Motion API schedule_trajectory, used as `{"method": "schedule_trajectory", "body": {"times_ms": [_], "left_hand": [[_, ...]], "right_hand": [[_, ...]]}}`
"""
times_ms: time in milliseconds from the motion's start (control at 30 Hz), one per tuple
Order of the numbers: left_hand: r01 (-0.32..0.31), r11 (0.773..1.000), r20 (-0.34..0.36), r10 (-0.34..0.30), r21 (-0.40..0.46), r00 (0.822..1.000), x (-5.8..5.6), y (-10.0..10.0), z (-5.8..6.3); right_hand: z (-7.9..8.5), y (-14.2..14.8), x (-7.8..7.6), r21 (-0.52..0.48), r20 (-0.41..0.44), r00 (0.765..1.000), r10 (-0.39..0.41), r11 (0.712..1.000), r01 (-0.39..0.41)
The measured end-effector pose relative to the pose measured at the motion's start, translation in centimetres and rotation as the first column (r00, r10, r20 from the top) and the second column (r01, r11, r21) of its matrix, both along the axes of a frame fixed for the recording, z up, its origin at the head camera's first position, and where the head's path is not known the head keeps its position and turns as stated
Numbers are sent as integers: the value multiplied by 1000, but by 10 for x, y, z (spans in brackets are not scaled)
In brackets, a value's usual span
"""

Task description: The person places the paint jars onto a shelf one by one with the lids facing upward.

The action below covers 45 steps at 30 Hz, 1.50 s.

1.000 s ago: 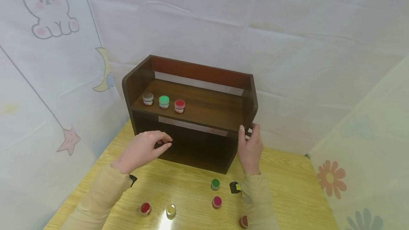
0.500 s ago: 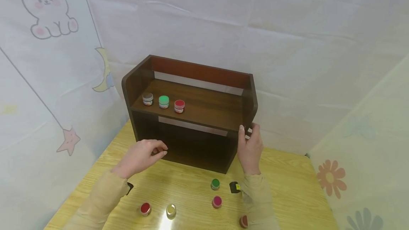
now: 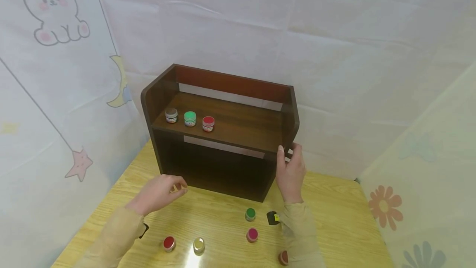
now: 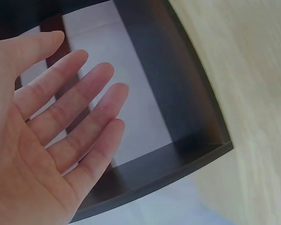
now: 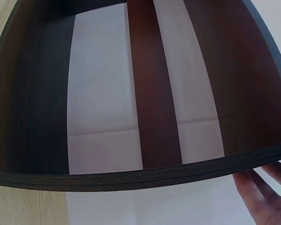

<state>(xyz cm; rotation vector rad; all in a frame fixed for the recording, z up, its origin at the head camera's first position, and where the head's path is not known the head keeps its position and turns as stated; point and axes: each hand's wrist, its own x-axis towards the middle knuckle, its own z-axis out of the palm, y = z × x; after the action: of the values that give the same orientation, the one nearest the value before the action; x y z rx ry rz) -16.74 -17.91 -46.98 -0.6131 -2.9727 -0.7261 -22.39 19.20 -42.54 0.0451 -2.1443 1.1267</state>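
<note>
A dark brown two-tier shelf stands on the table. My right hand holds its right side panel, thumb at the front edge and fingers on the outer side; the right wrist view shows the fingers partly hidden by the panel. In front of the lower left of the shelf hovers my left hand, holding nothing, fingers loosely bent. Its bare palm shows in the left wrist view. On the upper board, a brown-lidded jar, a light green jar and a red jar stand in a row.
On the wooden table are a red jar, a yellow jar, a green jar and a magenta jar. The right sleeve partly covers a brownish-red jar. White cloth hangs behind the shelf.
My left hand has moved down and to the left, away from the shelf's lower opening toward the table. My right hand stays on the side panel. The jars have not moved.
</note>
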Motion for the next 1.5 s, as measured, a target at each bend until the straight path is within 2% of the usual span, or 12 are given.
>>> {"method": "schedule_trajectory", "body": {"times_ms": [200, 500, 600, 733, 900, 1133, 1500], "left_hand": [[-3, 1000, 63, 3, 2, 998, 6, -4, -14], [44, 999, 78, -43, -4, 996, 13, -8, -35], [76, 997, 77, -76, 1, 994, 15, -9, -40], [115, 993, 98, -117, 24, 988, 18, -10, -46], [119, 992, 155, -123, 37, 980, 22, -11, -51], [123, 992, 182, -121, 0, 976, 28, -10, -56], [147, 988, 335, -152, 42, 930, 36, -9, -60]], "right_hand": [[1, -1, 0, 2, -5, 1000, 2, 1000, -1], [1, -2, -1, 4, 1, 1000, 1, 1000, -1], [1, -2, -2, 4, 1, 1000, 0, 1000, 0], [0, -2, -2, 4, -2, 1000, 1, 1000, -1], [0, -2, -2, 4, -6, 1000, 6, 1000, -6], [1, -2, -1, -5, 16, 1000, 11, 1000, -11], [-1, 0, -1, -11, 14, 1000, 7, 1000, -7]]}}
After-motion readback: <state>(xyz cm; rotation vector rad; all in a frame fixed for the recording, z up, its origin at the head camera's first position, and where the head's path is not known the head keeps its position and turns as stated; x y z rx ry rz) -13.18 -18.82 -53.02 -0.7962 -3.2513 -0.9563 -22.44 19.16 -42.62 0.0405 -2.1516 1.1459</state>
